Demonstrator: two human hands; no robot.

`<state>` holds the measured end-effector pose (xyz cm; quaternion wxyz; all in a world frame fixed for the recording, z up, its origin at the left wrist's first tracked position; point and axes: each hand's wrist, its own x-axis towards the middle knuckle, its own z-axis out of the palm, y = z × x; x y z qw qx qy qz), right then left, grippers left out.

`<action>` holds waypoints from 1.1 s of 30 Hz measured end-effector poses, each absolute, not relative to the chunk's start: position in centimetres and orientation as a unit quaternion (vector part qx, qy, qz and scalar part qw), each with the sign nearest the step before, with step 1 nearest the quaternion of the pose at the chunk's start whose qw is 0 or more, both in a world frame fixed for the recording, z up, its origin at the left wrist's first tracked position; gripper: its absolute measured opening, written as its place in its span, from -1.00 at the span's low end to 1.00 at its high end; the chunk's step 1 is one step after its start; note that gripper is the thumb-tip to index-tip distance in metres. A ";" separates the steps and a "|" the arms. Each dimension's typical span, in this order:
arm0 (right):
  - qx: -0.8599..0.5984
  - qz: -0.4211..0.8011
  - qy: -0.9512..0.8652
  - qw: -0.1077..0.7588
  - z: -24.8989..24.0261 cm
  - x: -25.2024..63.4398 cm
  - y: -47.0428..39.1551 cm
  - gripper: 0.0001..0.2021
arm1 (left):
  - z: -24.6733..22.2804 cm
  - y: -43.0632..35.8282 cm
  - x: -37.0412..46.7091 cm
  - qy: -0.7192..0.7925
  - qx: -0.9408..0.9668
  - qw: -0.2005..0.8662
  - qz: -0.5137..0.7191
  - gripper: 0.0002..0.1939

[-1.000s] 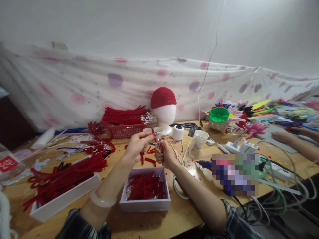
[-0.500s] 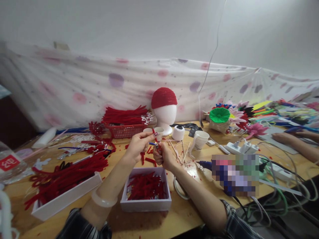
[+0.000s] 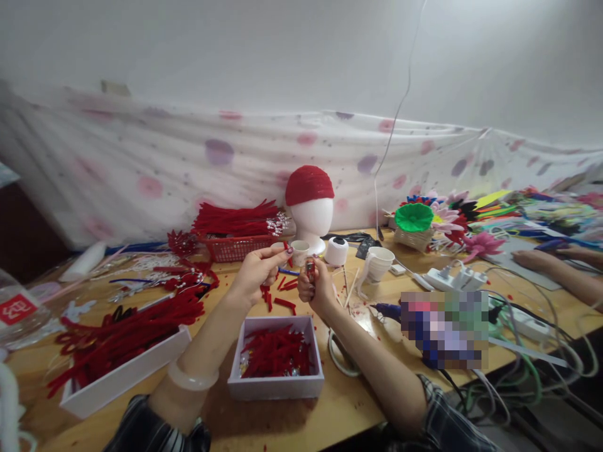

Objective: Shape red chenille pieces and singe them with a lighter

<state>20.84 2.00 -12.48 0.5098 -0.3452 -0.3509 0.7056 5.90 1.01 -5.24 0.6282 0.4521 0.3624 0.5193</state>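
Observation:
My left hand (image 3: 259, 271) pinches a short red chenille stem piece (image 3: 285, 245) between thumb and fingertips, above the table's middle. To its right, my right hand (image 3: 318, 285) is closed around a small reddish lighter (image 3: 309, 270), held upright with the thumb near its top. The two hands are a little apart; no flame can be made out. Below them stands a white box (image 3: 276, 390) filled with short red chenille pieces (image 3: 276, 353), some with silvery bits among them. Several cut red pieces (image 3: 285, 306) lie on the wood just behind the box.
A white foam head (image 3: 311, 220) with a red-wrapped crown stands at the back, beside a red basket (image 3: 235, 250) of red stems. Left is a long white box (image 3: 127, 383) of red stems. Paper cups (image 3: 378, 267) and a power strip (image 3: 456, 279) sit rightward, near another person's arm (image 3: 556, 270).
My right hand has moved slightly right and turned, away from my left hand, so the lighter shows more plainly. My left hand has shifted slightly left with the red piece.

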 end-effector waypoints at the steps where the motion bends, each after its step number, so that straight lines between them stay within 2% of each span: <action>1: -0.346 0.704 -0.333 0.523 -12.5 21.0 2.1 -0.49 | -5.1 1.0 5.7 0.365 0.461 0.630 0.507 -0.60; 5: -0.336 0.702 -0.309 0.546 -12.8 21.1 2.4 -0.49 | -4.7 0.9 4.5 0.393 0.542 0.622 0.406 -0.71; 10: -0.326 0.690 -0.307 0.569 -12.9 21.3 2.5 -0.45 | -4.3 0.4 2.7 0.375 0.741 0.538 0.147 -0.89; 12: -0.329 0.688 -0.310 0.568 -12.9 21.3 2.6 -0.43 | -4.3 0.5 2.3 0.365 0.760 0.528 0.103 -0.83; 17: -0.321 0.646 -0.367 0.587 -12.7 20.7 2.3 -0.44 | -4.7 1.2 2.9 0.392 0.609 0.652 0.225 -0.45; 20: -0.331 0.565 -0.450 0.607 -12.7 20.1 1.6 -0.53 | -5.1 1.5 3.9 0.374 0.537 0.724 0.217 -0.32; 23: -0.348 0.511 -0.527 0.583 -12.6 19.7 0.8 -0.63 | -5.7 1.6 4.6 0.374 0.522 0.737 0.211 -0.31; 26: -0.348 0.508 -0.550 0.565 -12.6 19.7 0.5 -0.70 | -6.2 1.6 4.9 0.390 0.512 0.731 0.226 -0.34; 33: -0.341 0.523 -0.585 0.518 -12.5 20.1 0.7 -0.73 | -6.8 1.8 4.6 0.413 0.506 0.711 0.261 -0.44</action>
